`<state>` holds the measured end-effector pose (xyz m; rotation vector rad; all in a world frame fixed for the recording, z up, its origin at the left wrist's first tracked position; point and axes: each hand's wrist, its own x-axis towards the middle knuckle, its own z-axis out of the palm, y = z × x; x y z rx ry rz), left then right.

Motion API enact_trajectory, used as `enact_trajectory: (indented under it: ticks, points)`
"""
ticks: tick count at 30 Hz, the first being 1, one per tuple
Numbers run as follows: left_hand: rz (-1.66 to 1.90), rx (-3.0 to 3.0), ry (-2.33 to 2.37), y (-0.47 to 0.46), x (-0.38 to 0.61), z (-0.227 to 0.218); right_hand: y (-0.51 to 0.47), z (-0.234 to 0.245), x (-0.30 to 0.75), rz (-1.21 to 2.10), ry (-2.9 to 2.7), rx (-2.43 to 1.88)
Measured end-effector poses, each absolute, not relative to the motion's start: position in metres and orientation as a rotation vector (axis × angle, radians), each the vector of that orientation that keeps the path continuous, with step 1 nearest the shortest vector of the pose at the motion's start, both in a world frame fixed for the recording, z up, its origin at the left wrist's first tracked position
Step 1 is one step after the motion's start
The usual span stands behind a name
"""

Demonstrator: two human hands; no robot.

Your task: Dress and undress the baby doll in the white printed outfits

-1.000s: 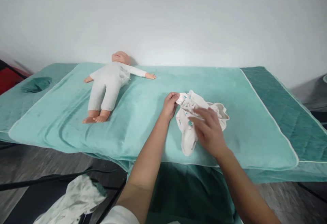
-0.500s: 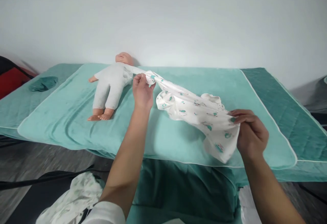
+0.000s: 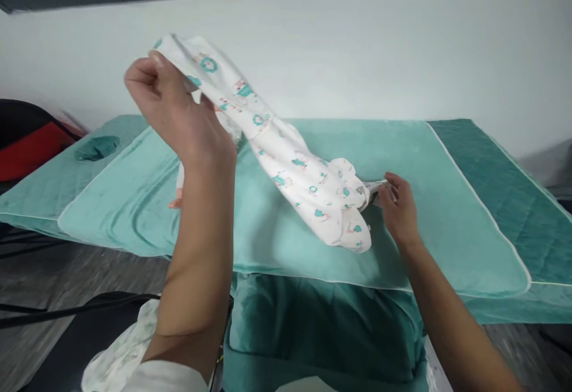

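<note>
A white baby garment (image 3: pixel 299 168) with teal and pink animal prints is stretched slantwise between my hands, above the green bed. Raised at the upper left, my left hand (image 3: pixel 179 103) grips one end of it, fingers curled in. My right hand (image 3: pixel 399 204), lower and to the right, pinches a thin strip at the garment's other end with thumb and finger. Behind my left forearm lies a baby doll in pale clothes; most of it is hidden, and only a foot (image 3: pixel 176 202) and a bit of clothing show.
The padded bed (image 3: pixel 447 249) has a light green velvet cover and a face hole (image 3: pixel 96 148) at its left end. A green stool (image 3: pixel 322 326) stands in front. Another printed cloth (image 3: pixel 118 353) lies on a dark surface at lower left. A white wall rises behind.
My left hand has lifted its end of the garment up and left, now covering the doll. My right hand has moved slightly left and up and pinches a narrow strip instead of the broad cloth.
</note>
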<state>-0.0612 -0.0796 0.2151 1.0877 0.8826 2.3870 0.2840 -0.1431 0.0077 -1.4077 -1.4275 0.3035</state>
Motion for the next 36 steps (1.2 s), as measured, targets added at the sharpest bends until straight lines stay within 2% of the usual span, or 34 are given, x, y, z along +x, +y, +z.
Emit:
enact_trajectory:
  ticks: [3,6,8,11,13,16,21,27,30,32,34,36]
  points:
    - [2.486,1.185,1.182,-0.078,-0.069,0.198,-0.127,-0.001,0.287,0.178,-1.667,-1.465]
    - [2.362,1.452,1.433,-0.081,-0.053,0.151,-0.118,-0.005,0.275,0.141,-1.920,-1.551]
    - [2.026,1.720,1.426,-0.086,-0.033,0.113,-0.113,-0.005,0.266,0.156,-2.029,-1.605]
    - [1.272,2.002,1.345,-0.094,-0.005,0.064,-0.104,-0.002,0.257,0.183,-2.121,-1.613]
    - [0.994,2.047,1.365,-0.096,0.007,0.043,-0.096,0.000,0.252,0.200,-2.122,-1.618]
    - [0.781,2.130,1.453,-0.097,0.013,0.033,-0.086,0.003,0.246,0.219,-2.107,-1.628]
    - [0.365,2.397,1.535,-0.095,0.011,0.049,-0.076,0.014,0.247,0.156,-2.086,-1.665]
    - [0.442,2.452,1.491,-0.098,-0.006,0.084,-0.077,0.050,0.286,0.159,-1.600,-1.594]
    - [0.321,2.613,1.486,-0.099,-0.011,0.104,-0.084,0.072,0.317,0.340,-1.234,-1.379]
    - [0.314,2.699,1.529,-0.099,-0.012,0.114,-0.091,0.088,0.341,0.347,-1.051,-1.218]
    - [0.540,2.728,1.556,-0.098,-0.011,0.121,-0.101,0.105,0.368,0.228,-0.942,-1.113]
    - [0.912,2.672,1.534,-0.097,-0.008,0.125,-0.114,0.122,0.397,0.051,-0.903,-1.065]
